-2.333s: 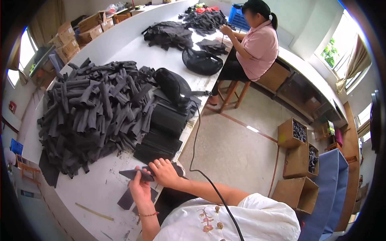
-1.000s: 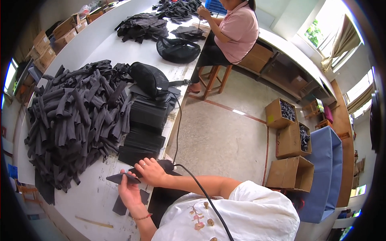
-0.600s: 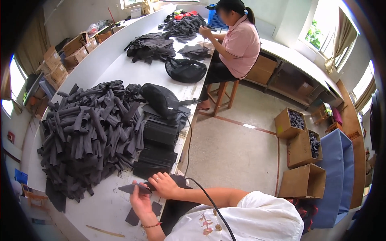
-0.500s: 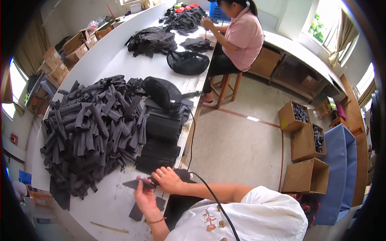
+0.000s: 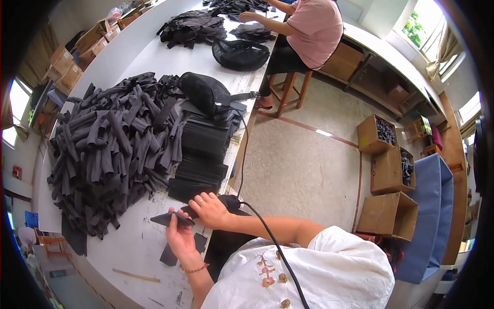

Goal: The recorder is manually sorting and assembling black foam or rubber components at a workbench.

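Note:
My left hand (image 5: 181, 239) pinches a dark grey, folded strip of fabric-like material (image 5: 163, 220), its pointed end sticking out to the left. My right hand (image 5: 212, 212), with a ring on one finger, is closed on a flat black piece (image 5: 189, 210) just above and right of it. Its fingertips are partly hidden. Beside my right wrist lies a black object (image 5: 229, 202) with cables at its end; its kind is unclear. Flat dark pieces (image 5: 182, 250) lie under my left forearm at the table's edge.
A large heap of dark grey rolled strips (image 5: 118, 139) covers the left. Stacked black sheets (image 5: 203, 149) and two black mesh bags (image 5: 206, 92) lie beyond my hands. A co-worker in a pink shirt (image 5: 316, 33) sits farther along. Cardboard boxes (image 5: 378, 216) stand at right.
The view has shifted, so table and heaps sit higher in it. Both hands keep their holds, nearly unmoved relative to each other. The co-worker's hands have moved apart.

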### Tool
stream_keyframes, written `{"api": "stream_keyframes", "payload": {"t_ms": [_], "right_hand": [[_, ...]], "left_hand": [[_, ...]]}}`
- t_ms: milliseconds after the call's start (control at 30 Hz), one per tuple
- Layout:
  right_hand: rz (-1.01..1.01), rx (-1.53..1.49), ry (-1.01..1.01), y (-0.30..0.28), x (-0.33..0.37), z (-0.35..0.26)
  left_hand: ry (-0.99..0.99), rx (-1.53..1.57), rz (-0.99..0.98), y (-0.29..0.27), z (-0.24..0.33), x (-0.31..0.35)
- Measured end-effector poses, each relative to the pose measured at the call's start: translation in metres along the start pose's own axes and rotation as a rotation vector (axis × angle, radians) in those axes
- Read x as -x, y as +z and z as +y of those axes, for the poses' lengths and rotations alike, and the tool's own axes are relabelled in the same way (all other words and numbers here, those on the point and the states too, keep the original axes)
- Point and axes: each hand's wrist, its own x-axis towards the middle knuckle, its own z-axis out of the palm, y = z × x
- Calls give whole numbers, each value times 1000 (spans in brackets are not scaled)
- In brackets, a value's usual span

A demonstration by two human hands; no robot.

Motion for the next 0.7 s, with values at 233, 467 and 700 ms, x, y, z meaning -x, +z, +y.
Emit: {"api": "stream_keyframes", "payload": {"t_ms": [233, 467, 700], "right_hand": [[-37, 29, 25, -5, 1, 0], [-81, 62, 24, -8, -4, 2], [-48, 28, 14, -4, 1, -4]], "left_hand": [[-9, 24, 3, 5, 1, 2], [-7, 18, 12, 12, 5, -3], [-5, 55, 7, 12, 5, -2]]}}
